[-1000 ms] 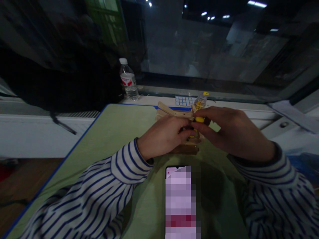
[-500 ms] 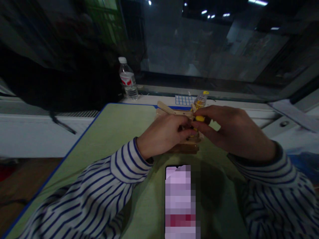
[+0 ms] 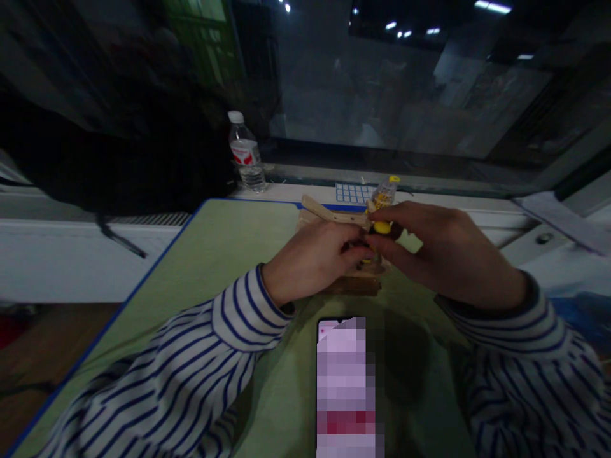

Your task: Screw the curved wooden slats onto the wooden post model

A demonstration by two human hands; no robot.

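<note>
Left hand [image 3: 317, 257] at wooden assembly [image 3: 331, 216], finger grip not discernible, right hand [image 3: 446, 251] fingers pinching yellow part [image 3: 382, 228], far left bottle [image 3: 250, 173], red-and-white label [image 3: 245, 154] lettering illegible

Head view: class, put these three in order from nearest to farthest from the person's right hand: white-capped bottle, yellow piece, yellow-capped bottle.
1. Yellow piece: between the thumb and forefinger of the right hand.
2. Yellow-capped bottle: just beyond the right hand's fingers, partly hidden.
3. White-capped bottle: well off to the left, by the window.
</note>
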